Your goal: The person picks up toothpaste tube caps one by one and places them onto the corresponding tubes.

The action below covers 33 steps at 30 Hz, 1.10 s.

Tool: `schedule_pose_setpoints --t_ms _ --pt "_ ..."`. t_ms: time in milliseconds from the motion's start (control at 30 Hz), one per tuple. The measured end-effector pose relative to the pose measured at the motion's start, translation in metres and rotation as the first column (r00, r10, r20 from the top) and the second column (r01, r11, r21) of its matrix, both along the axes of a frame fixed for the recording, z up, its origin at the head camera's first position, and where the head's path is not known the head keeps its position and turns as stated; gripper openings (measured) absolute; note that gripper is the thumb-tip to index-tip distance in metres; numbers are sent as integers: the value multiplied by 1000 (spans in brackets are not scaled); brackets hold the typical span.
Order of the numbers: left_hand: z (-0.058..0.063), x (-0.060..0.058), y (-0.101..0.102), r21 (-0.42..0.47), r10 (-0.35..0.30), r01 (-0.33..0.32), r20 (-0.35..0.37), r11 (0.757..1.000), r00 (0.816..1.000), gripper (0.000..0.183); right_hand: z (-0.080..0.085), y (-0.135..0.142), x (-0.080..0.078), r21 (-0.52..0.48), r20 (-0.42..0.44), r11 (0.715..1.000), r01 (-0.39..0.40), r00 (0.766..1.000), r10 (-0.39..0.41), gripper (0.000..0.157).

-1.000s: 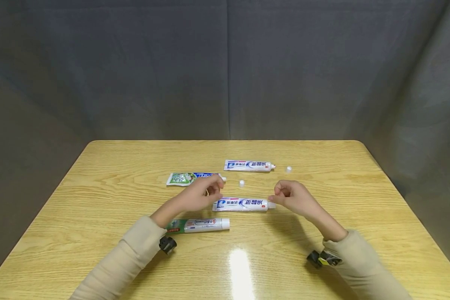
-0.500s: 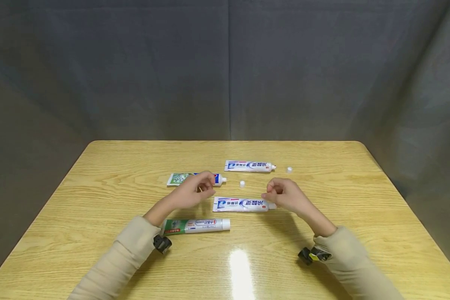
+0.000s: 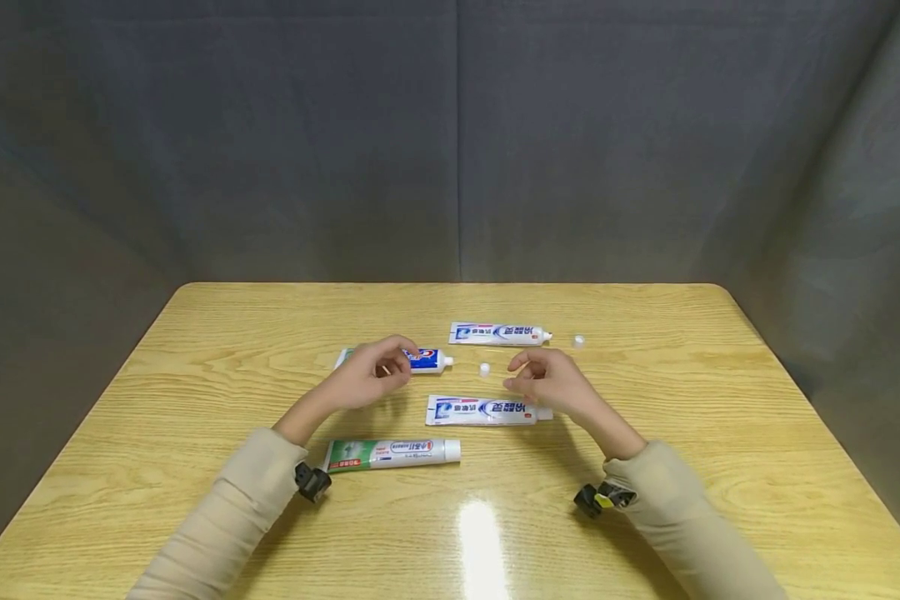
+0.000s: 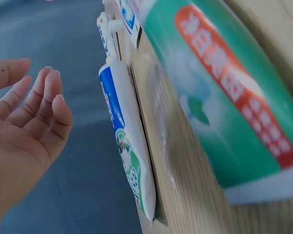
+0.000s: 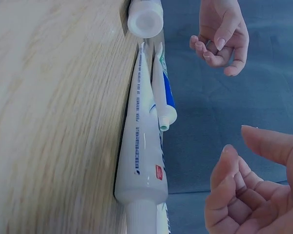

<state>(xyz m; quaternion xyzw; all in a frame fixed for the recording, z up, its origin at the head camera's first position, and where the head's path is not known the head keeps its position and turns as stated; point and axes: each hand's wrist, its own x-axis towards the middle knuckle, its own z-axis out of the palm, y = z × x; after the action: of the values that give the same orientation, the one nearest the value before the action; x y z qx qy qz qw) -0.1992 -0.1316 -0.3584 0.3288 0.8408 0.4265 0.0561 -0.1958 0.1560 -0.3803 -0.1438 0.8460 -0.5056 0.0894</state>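
Note:
My left hand [image 3: 367, 375] hovers over the blue-and-green toothpaste tube [image 3: 429, 361], covering part of it. Its fingers are loosely bent and hold nothing, as the left wrist view confirms. That tube has a bare nozzle, and a small white cap [image 3: 484, 369] stands to its right. My right hand [image 3: 551, 383] is in the air above the cap end of a white toothpaste tube [image 3: 480, 410], right of the small cap. A gap shows between its thumb [image 5: 266, 144] and fingers, with nothing held. The white tube's own cap is on.
Nearest me lies a green-and-white toothpaste tube [image 3: 390, 453] with its cap on. Farther back is another white toothpaste tube [image 3: 495, 334], nozzle bare, with a second white cap [image 3: 578, 341] to its right. A grey curtain [image 3: 450, 150] stands behind the wooden table [image 3: 720, 375].
Both hands have drifted left, still holding nothing. More of the blue tube's nozzle end and of the green-and-white tube shows. The tubes and caps stay in place.

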Motion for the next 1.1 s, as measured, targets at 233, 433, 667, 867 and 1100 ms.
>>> schedule_pose_setpoints --t_ms 233,433,667,867,1100 --pt "7 1 -7 20 26 -26 -21 999 999 30 -4 -11 -8 20 -16 1000 13 1000 -13 31" --pt "-8 -13 -15 31 66 -65 -24 997 998 34 -12 -17 -17 -14 8 999 34 999 -34 32" --pt "0 -14 -20 45 86 -85 -11 995 996 37 -22 -23 -29 23 35 997 75 996 -76 33" --pt "0 -17 -26 86 93 -95 26 992 995 41 -26 -29 -37 32 100 994 105 989 -108 33" --pt "-5 -22 -31 82 117 -121 54 989 992 43 -30 -35 -42 33 120 991 132 984 -135 31"
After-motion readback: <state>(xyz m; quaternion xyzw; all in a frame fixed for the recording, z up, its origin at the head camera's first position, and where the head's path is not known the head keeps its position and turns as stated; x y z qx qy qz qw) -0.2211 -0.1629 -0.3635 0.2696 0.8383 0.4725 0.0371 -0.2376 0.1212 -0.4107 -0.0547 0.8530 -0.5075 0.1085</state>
